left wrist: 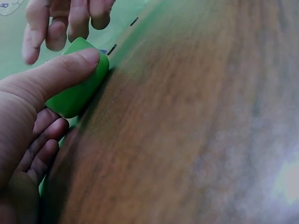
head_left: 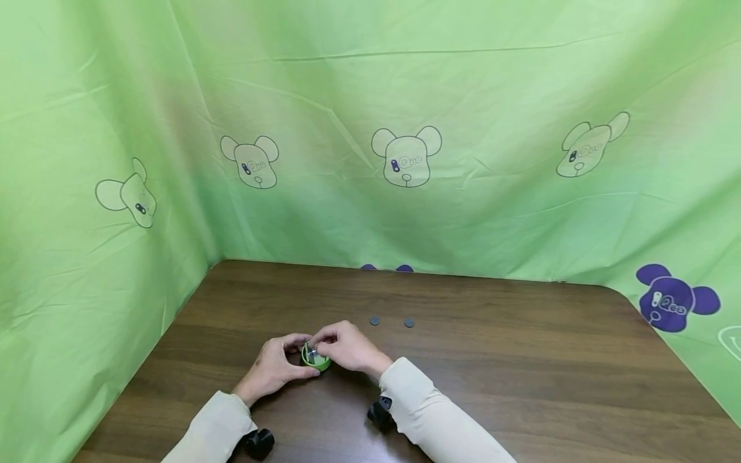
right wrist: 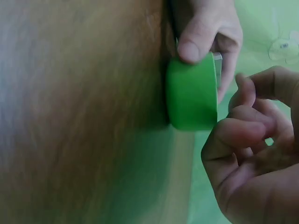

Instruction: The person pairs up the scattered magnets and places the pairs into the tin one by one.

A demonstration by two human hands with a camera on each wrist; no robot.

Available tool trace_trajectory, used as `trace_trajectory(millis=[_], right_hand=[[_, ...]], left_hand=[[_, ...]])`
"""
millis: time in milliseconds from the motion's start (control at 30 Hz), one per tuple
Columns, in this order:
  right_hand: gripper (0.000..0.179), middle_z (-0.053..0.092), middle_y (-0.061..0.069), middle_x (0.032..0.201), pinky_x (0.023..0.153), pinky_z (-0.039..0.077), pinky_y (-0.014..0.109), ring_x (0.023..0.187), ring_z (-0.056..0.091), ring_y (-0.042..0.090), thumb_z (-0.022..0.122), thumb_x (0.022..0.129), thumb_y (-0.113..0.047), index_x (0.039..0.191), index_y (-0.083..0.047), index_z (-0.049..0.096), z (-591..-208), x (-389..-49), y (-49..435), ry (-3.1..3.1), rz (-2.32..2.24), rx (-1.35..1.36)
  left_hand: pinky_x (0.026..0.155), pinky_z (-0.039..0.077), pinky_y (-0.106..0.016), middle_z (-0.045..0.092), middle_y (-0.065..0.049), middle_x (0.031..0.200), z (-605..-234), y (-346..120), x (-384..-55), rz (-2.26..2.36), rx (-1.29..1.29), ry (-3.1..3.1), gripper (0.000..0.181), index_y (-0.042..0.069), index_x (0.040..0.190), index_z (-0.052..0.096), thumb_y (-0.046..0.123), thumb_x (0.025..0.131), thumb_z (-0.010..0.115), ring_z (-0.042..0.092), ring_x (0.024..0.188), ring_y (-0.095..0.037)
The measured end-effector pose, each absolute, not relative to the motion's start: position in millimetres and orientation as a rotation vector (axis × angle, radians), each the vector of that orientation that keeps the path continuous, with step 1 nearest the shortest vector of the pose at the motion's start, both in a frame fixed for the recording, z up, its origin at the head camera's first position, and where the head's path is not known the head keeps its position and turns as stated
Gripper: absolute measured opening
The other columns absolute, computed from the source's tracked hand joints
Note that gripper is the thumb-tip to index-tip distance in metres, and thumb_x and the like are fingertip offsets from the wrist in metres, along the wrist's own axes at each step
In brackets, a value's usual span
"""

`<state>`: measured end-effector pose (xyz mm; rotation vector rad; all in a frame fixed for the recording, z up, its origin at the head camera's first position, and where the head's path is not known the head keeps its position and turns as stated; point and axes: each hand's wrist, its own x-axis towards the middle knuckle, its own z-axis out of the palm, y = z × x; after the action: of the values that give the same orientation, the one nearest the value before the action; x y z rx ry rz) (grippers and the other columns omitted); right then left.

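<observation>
A small round green container (head_left: 316, 364) stands on the table with its opening up. My left hand (head_left: 276, 365) grips it from the left, the thumb on its near side. Its smooth green wall (left wrist: 81, 95) shows under the thumb in the left wrist view. Inside lies something shiny and silvery (head_left: 314, 355), too small to make out. Over the rim is my right hand (head_left: 351, 350), fingers bent. From the right wrist camera the bent fingers (right wrist: 240, 133) appear beside the container's opening; whether they pinch anything is hidden.
Two small dark grey discs (head_left: 375, 321) lie apart on the brown wooden table (head_left: 492, 360), beyond my right hand. A green cloth (head_left: 324, 212) with bear-head prints hangs behind the table and along its sides. Each wrist carries a black camera.
</observation>
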<state>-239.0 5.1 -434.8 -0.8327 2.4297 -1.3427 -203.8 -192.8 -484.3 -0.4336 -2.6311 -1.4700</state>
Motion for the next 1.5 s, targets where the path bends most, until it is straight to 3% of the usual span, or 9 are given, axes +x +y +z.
trace_trajectory(millis=[100,333,533,800,1033,1100,1167,1333,1500], right_hand=[[0.023,0.075,0.004,0.102,0.077,0.047,0.021,0.094,0.061,0.008,0.06,0.089,-0.004,0.099,-0.008,0.079,-435,-236,1,2.453,-1.272,-0.893],[0.028,0.074,0.0,0.11,0.072,0.044,0.018,0.078,0.055,0.003,0.059,0.09,-0.005,0.107,-0.012,0.079,-433,-231,-4,2.531,-1.087,-0.98],[0.026,0.074,-0.003,0.104,0.07,0.044,0.018,0.074,0.054,0.004,0.059,0.091,-0.006,0.105,-0.012,0.079,-428,-231,-3,2.591,-0.981,-1.056],[0.021,0.073,-0.003,0.1,0.075,0.048,0.022,0.085,0.059,0.007,0.059,0.092,-0.01,0.1,-0.014,0.078,-430,-235,16,2.648,-0.906,-0.986],[0.035,0.071,0.005,0.108,0.05,0.036,0.022,0.045,0.032,0.006,0.049,0.093,-0.007,0.115,-0.012,0.075,-428,-243,48,2.445,-1.18,-0.859],[0.036,0.07,0.005,0.104,0.044,0.034,0.022,0.042,0.032,0.005,0.048,0.093,-0.006,0.115,-0.012,0.075,-426,-246,54,2.426,-1.212,-0.811],[0.036,0.066,0.003,0.083,0.041,0.032,0.021,0.039,0.032,0.005,0.047,0.093,-0.006,0.115,-0.012,0.075,-426,-247,60,2.41,-1.229,-0.758],[0.038,0.028,-0.008,0.051,0.04,0.032,0.021,0.036,0.029,0.005,0.046,0.093,-0.007,0.117,-0.012,0.074,-427,-246,75,2.368,-1.267,-0.659],[0.037,0.033,-0.007,0.049,0.043,0.038,0.024,0.037,0.037,0.009,0.046,0.094,-0.006,0.12,-0.01,0.073,-426,-246,90,2.378,-1.266,-0.663]], left_hand=[[0.083,0.05,-0.025,0.072,0.006,0.096,-485,-193,-204,-1.469,-0.441,-2.628,0.056,0.007,0.115,0.071,0.024,0.067,0.093,0.064,0.09,-0.009],[0.08,0.051,-0.024,0.072,0.004,0.099,-485,-194,-204,-1.471,-0.437,-2.632,0.056,0.008,0.115,0.071,0.023,0.066,0.093,0.063,0.089,-0.008],[0.081,0.051,-0.024,0.073,0.002,0.103,-485,-193,-205,-1.484,-0.438,-2.642,0.055,0.008,0.115,0.071,0.023,0.067,0.093,0.064,0.091,-0.007],[0.08,0.052,-0.025,0.073,0.001,0.101,-484,-185,-205,-1.529,-0.457,-2.62,0.054,0.007,0.113,0.072,0.022,0.067,0.094,0.066,0.09,-0.011],[0.08,0.051,-0.025,0.072,0.001,0.101,-477,-196,-205,-1.493,-0.465,-2.681,0.057,0.007,0.114,0.072,0.024,0.065,0.095,0.064,0.09,-0.014],[0.08,0.051,-0.026,0.072,0.0,0.102,-471,-198,-206,-1.469,-0.495,-2.706,0.059,0.005,0.116,0.071,0.024,0.065,0.095,0.063,0.091,-0.015],[0.082,0.052,-0.028,0.072,-0.003,0.106,-464,-198,-208,-1.465,-0.518,-2.731,0.062,0.002,0.119,0.069,0.024,0.067,0.094,0.064,0.095,-0.018],[0.093,0.051,-0.042,0.071,-0.011,0.116,-447,-190,-219,-1.477,-0.581,-2.75,0.062,-0.001,0.123,0.066,0.026,0.073,0.091,0.065,0.108,-0.027],[0.096,0.049,-0.051,0.07,-0.013,0.12,-433,-175,-235,-1.463,-0.651,-2.746,0.059,-0.002,0.125,0.065,0.024,0.077,0.088,0.063,0.113,-0.031]])
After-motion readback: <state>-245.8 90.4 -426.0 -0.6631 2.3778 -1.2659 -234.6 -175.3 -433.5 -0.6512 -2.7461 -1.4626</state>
